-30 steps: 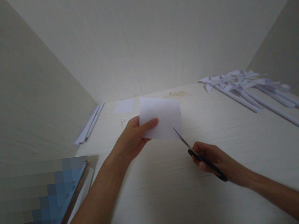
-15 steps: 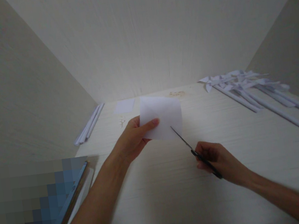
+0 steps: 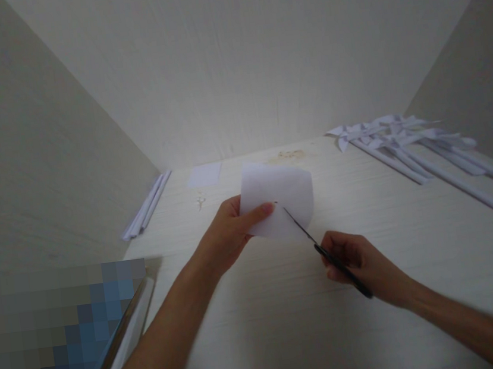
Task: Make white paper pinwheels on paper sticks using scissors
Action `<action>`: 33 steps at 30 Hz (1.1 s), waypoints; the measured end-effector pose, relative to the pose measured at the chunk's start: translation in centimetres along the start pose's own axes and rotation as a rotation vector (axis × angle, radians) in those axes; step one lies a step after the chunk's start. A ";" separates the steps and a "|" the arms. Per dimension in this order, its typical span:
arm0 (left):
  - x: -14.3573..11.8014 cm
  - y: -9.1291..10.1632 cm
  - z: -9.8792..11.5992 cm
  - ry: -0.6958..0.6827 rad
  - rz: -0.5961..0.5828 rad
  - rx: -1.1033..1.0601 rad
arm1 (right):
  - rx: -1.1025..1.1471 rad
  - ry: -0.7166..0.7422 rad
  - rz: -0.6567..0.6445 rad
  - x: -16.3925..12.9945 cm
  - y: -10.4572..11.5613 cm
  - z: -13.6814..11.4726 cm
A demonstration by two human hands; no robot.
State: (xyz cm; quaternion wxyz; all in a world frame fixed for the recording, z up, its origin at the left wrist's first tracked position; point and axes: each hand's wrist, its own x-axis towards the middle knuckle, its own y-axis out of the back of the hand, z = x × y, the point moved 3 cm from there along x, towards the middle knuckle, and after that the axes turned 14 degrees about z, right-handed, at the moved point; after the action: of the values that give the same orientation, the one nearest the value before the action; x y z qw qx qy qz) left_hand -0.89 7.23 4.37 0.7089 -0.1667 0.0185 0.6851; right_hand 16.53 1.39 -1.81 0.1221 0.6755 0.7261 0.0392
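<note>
My left hand (image 3: 238, 227) pinches the left side of a white sheet of paper (image 3: 280, 183), thumb on top and the other fingers behind it. The sheet is held above the table and its right side curves. My right hand (image 3: 355, 261) is closed round the black handles of a pair of scissors (image 3: 340, 266). Their thin blades point up and left, lying across the lower right part of the paper, with the tip near my left thumb. A small dark mark shows on the paper by the thumb tip.
On the white table (image 3: 265, 338), several paper pinwheels (image 3: 396, 139) with rolled sticks lie at the right. Rolled paper sticks (image 3: 148, 208) rest along the left wall. A paper square (image 3: 204, 174), white scraps (image 3: 200, 201) and a small tan pile (image 3: 290, 155) are at the back.
My left hand has moved the paper slightly right and down, toward the scissors. The blades overlap more of the sheet, whose right side now bends more. My right hand has hardly moved.
</note>
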 end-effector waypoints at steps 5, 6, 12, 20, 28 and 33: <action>-0.1 -0.3 -0.5 0.025 0.008 0.011 | -0.010 -0.010 0.009 -0.1 0.0 -0.2; -0.1 -0.3 -0.5 0.027 0.012 0.011 | -0.015 -0.015 0.016 -0.1 0.0 -0.2; 0.1 -0.1 -0.6 0.026 0.017 0.008 | -0.037 -0.003 0.051 0.0 0.1 -0.1; 0.2 0.0 -0.6 0.024 0.018 0.003 | -0.026 -0.029 0.066 0.1 0.2 0.2; 0.2 0.1 -0.6 0.012 0.034 0.040 | 0.000 -0.055 0.067 0.2 0.1 0.1; 0.4 0.5 -0.1 -0.069 0.022 0.101 | -0.015 -0.061 0.066 0.3 0.3 0.6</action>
State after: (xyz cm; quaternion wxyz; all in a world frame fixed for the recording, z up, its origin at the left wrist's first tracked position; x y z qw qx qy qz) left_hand -1.31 7.62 4.02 0.7089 -0.1066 0.0306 0.6965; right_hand 16.92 1.69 -2.41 0.1479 0.6990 0.6991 0.0281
